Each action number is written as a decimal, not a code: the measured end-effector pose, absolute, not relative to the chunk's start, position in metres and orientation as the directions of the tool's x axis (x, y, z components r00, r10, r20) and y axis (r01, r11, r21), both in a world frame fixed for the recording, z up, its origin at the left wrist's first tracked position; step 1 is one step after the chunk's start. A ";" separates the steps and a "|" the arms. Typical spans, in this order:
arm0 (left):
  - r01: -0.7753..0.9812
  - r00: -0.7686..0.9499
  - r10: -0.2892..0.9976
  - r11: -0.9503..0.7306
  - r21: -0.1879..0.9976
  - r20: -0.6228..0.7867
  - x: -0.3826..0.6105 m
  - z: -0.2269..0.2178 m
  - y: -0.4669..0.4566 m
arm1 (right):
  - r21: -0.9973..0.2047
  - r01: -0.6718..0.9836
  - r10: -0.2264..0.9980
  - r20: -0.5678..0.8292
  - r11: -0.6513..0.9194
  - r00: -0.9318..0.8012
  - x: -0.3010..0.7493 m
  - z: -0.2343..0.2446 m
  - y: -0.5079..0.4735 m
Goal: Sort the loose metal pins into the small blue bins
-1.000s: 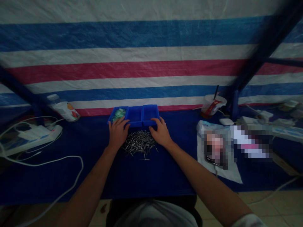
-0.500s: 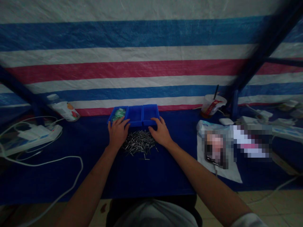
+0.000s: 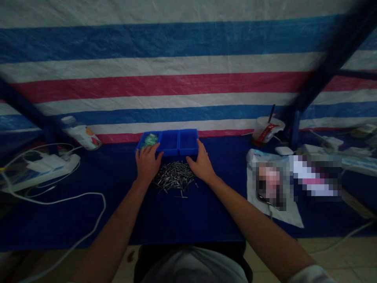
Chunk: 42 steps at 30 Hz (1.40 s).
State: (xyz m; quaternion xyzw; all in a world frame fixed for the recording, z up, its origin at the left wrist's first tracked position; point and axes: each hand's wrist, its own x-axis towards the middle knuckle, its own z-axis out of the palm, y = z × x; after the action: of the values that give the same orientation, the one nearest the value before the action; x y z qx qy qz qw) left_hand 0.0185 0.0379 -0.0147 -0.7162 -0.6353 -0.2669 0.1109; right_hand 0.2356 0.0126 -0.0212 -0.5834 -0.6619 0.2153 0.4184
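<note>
A pile of small metal pins [image 3: 174,179] lies on the dark blue table cover [image 3: 176,212]. Behind it stand three blue plastic bins [image 3: 173,141] side by side; the left one holds greenish pieces [image 3: 149,140]. My left hand [image 3: 147,165] lies left of the pile with fingers stretched out onto the left bin's front edge. My right hand [image 3: 202,163] lies right of the pile, its fingers against the right bin's outer corner. Neither hand holds anything that I can see.
A power strip with white cables [image 3: 41,167] lies at the left, beside a tipped bottle [image 3: 81,133]. At the right are a drink cup with a straw [image 3: 266,129], a white bag [image 3: 282,196], chargers [image 3: 322,145]. A striped tarp [image 3: 176,70] hangs behind.
My right hand has slid slightly right, from the right bin's front edge to its outer corner. The view has shifted a little. The left hand stays put.
</note>
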 end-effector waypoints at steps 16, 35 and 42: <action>0.923 0.092 0.823 -0.282 0.263 0.560 -0.028 -0.015 0.047 | -0.506 0.786 0.923 0.320 0.356 -0.213 0.208 -0.018 -0.042; 0.901 -0.029 0.774 -0.254 0.352 0.633 -0.025 -0.020 0.048 | -0.618 0.721 0.940 0.310 0.314 -0.143 0.192 -0.017 -0.036; 0.925 -0.051 0.716 -0.228 0.303 0.696 -0.029 -0.012 0.039 | -0.636 0.685 0.920 0.367 0.354 -0.135 0.196 -0.010 -0.037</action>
State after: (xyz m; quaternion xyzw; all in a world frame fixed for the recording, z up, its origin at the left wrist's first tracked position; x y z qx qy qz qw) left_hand -0.0285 0.0393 -0.0118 -0.6760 -0.6071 -0.3964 0.1316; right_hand 0.1960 -0.0367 -0.0098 -0.5452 -0.7363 0.1598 0.3675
